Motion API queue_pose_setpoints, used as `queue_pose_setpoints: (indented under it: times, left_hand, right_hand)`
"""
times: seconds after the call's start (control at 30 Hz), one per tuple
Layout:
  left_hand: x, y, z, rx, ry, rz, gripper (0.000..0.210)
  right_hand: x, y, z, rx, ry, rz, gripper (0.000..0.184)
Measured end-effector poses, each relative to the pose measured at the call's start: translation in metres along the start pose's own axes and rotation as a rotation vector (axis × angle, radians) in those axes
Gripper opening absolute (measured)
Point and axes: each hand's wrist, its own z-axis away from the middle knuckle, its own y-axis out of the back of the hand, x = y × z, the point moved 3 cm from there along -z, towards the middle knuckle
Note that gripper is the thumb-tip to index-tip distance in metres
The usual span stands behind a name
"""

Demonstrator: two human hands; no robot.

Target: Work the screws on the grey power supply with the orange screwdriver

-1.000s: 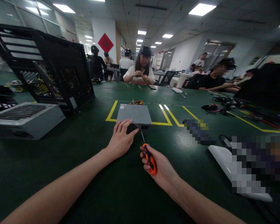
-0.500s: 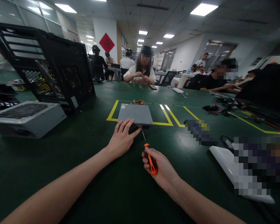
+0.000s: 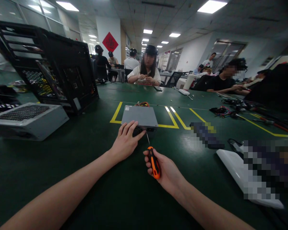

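Observation:
A grey computer power supply lies on the green table, with a bundle of coloured wires at its far side. My left hand steadies it, fingers over the top front edge and thumb along the near face, covering part of that face. In my right hand is an orange-and-black screwdriver, its fingers wrapped round the handle. The thin shaft points up and away, its tip at the near face beside my left thumb. Whether the tip sits in a screw is too small to tell.
On the left stand a black computer case and a second grey power supply. Yellow tape marks the table. To the right lie cables and a white flat object, partly pixelated. A person sits opposite.
The screwdriver handle has turned in my right hand, and the fingers have shifted round it. My left hand and the power supply keep their places.

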Motion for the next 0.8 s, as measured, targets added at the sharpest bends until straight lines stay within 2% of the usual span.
queue_pose_setpoints:
  times: [0.07,0.2,0.37,0.57,0.73,0.8]
  left_hand:
    - [0.0,-0.0006,0.0001,0.003,-0.002,-0.007,0.048]
    - [0.0002,-0.0005,0.0,-0.002,-0.012,-0.011,0.047]
    - [0.0002,0.0009,-0.0001,0.0,-0.013,-0.011,0.047]
    - [0.0001,-0.0002,0.0001,-0.009,-0.015,-0.011,0.048]
    - [0.0005,-0.0004,0.0,-0.013,-0.016,-0.018,0.047]
    - [0.0002,-0.0005,0.0001,-0.01,-0.013,-0.021,0.047]
  right_hand:
    - [0.0007,0.0,-0.0006,-0.018,0.001,-0.017,0.025]
    - [0.0008,0.0019,-0.0014,-0.031,0.064,-0.02,0.011]
    - [0.0019,0.0038,-0.0028,-0.021,0.014,0.007,0.026]
    - [-0.0001,0.0025,-0.0009,-0.018,0.051,-0.004,0.011]
    - [0.0009,0.0025,-0.002,0.006,0.011,-0.009,0.025]
    - [0.0012,0.0028,-0.0031,-0.003,0.014,-0.022,0.023]
